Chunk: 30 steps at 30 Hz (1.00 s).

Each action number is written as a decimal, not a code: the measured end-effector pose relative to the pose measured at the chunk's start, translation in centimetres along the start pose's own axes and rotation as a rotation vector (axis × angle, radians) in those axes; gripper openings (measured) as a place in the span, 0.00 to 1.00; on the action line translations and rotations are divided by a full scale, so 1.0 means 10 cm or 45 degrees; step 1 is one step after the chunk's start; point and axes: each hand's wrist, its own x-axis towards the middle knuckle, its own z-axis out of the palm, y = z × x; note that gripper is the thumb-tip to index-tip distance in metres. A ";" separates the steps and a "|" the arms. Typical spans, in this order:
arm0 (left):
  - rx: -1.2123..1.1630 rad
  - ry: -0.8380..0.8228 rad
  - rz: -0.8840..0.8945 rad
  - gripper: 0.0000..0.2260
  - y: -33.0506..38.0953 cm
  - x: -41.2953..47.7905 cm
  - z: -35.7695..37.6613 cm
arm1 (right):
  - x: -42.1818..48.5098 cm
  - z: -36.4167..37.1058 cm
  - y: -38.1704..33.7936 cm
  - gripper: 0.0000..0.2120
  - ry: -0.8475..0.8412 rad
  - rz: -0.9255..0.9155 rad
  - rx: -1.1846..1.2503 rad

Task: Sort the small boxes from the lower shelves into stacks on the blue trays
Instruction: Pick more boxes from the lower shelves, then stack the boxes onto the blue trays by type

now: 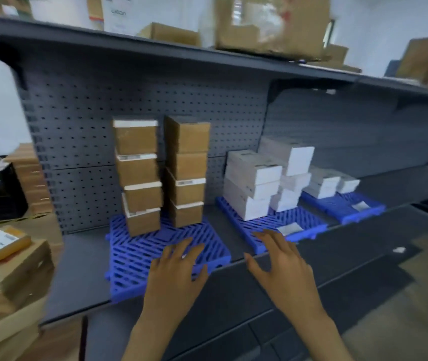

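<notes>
The left hand (176,272) is open, with its fingers spread. It holds nothing. It is over the front of the left tray (134,254). I cannot tell if it touches the tray.

The right hand (283,264) is open too, with fingers spread wide and nothing in it. It is over the front edge of the shelf (77,269). Its fingertips are near the front corner of the middle tray (299,222).

Three blue trays sit side by side on the shelf. They have slots all over them.

The left tray holds brown boxes in two tall stacks at the back. The left stack (140,175) is four boxes high and leans a bit. The right stack (187,170) is also four high. The two stacks stand just beside each other.

The middle tray holds white boxes (254,183) in an untidy pile, some big and some small. A small white paper (289,227) lies at the front of this tray.

The right tray (348,209) holds a few low boxes (325,185), also white, at the back.

Behind the trays is a grey wall (77,121) full of little holes. More cardboard boxes (7,269) are piled at the left, off the shelf.
</notes>
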 end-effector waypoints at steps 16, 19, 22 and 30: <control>-0.079 -0.262 0.320 0.21 3.00 -0.06 1.48 | -1.40 -0.57 3.01 0.23 -0.218 0.419 -0.051; -0.082 -0.302 0.392 0.21 3.38 0.01 1.77 | -1.53 -0.60 3.42 0.23 -0.261 0.501 -0.081; -0.107 -0.332 0.452 0.20 3.77 0.13 2.07 | -1.57 -0.60 3.81 0.22 -0.252 0.600 -0.086; -0.161 -0.358 0.564 0.19 4.77 0.74 3.09 | -1.30 -0.55 5.04 0.22 -0.293 0.729 -0.110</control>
